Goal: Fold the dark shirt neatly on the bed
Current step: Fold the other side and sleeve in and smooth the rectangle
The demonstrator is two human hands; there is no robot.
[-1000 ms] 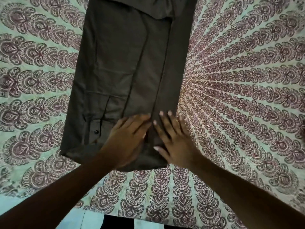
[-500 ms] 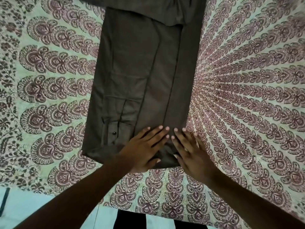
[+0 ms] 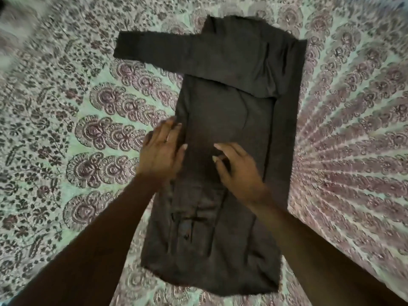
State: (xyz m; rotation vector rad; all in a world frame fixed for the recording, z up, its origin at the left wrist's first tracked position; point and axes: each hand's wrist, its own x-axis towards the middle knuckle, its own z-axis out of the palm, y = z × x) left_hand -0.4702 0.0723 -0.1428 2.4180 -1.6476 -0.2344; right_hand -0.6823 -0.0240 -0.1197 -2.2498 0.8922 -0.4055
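The shirt lies on the bed as a long narrow strip, its sides folded in and one sleeve jutting left across the top. Half a second ago both my hands pressed side by side at the near hem. Now they have slid to mid-length and parted. My left hand lies flat on the left edge and my right hand rests loose-fingered mid-cloth, neither gripping. I judge the smoothing nearly done and the sleeve next.
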